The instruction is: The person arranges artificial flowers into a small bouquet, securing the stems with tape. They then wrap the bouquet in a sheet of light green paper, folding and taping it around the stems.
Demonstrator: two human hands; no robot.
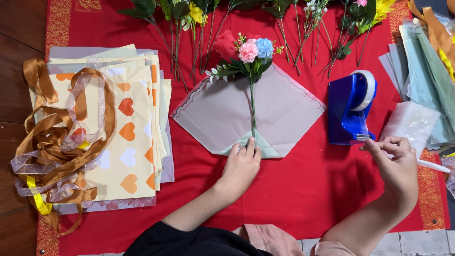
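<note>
The left hand [242, 163] presses flat, fingers together, on the folded bottom corner of the grey paper [284, 114], where a small bouquet [249, 52] lies (stem pinned under the fold). The right hand [395, 163] pinches tape at the blue dispenser [348, 111].

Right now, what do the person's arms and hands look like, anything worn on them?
Both forearms are bare, with no sleeves reaching them. The left hand and right hand show no gloves; no rings, watch or bracelet can be made out. A black garment shows at the bottom edge, next to pinkish fabric.
</note>
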